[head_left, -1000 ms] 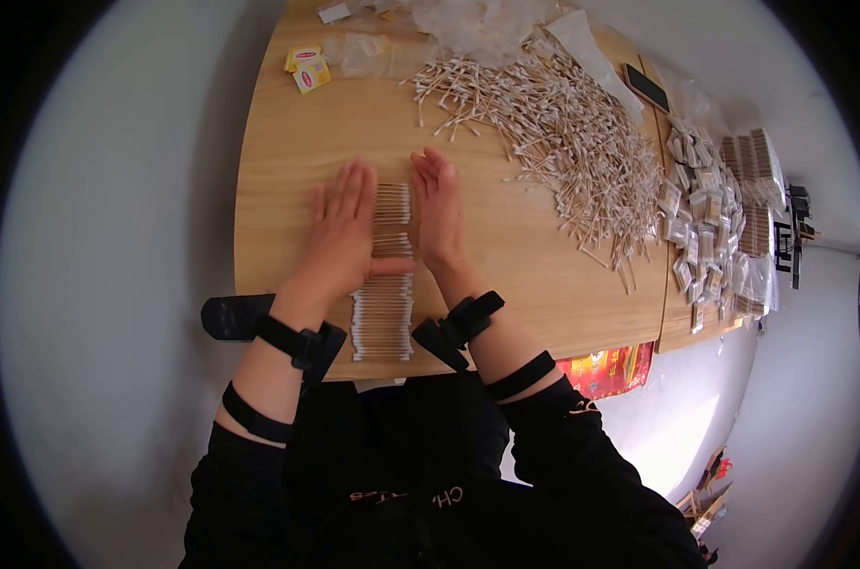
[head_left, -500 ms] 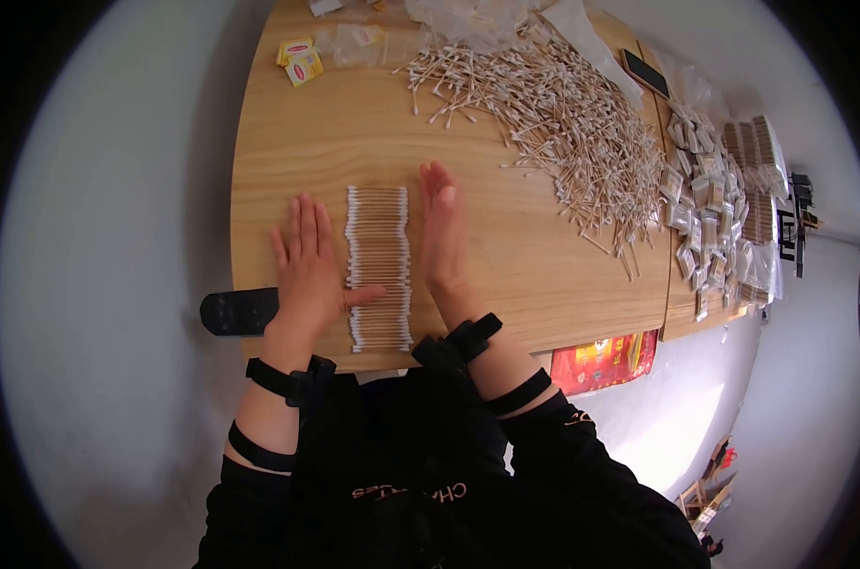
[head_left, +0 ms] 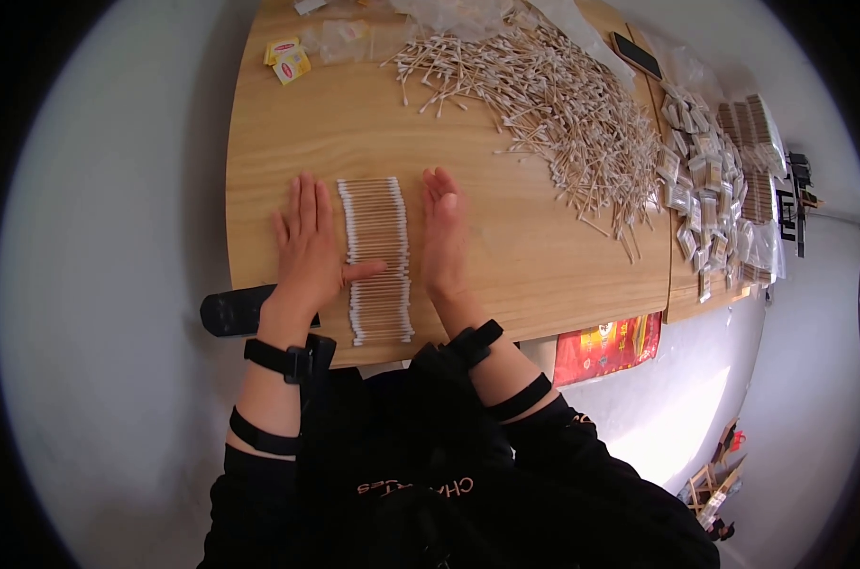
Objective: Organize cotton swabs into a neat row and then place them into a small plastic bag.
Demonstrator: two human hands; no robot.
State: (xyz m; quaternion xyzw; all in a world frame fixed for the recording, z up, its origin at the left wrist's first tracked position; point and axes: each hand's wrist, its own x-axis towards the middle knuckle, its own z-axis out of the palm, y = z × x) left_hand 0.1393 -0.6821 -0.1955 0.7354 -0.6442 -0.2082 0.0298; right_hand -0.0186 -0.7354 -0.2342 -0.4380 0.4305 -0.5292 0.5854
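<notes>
A neat row of double-ended cotton swabs [head_left: 377, 223] lies side by side on the wooden table [head_left: 525, 266], running away from me between my two hands. My left hand [head_left: 307, 248] rests palm down along its left side, fingers straight. The left thumb reaches across the swabs, over the nearer half of the row. To the right, my right hand [head_left: 442, 242] stands on edge with outstretched fingers, slightly apart from the white tips and holding nothing. Farther off lies a large heap of loose cotton swabs [head_left: 567, 119].
Clear plastic bags [head_left: 458, 14] lie behind the heap, near a phone [head_left: 636, 55]. Bagged swab packs [head_left: 705, 190] fill the right side table. Small yellow packets [head_left: 288, 62] sit far left. A dark rounded object [head_left: 236, 311] juts past the left edge. A red bag [head_left: 608, 349] is below the table.
The view has shifted slightly. My left hand and thumb have slid a little away from me along the row. The gap between my right hand and the row's far end has widened.
</notes>
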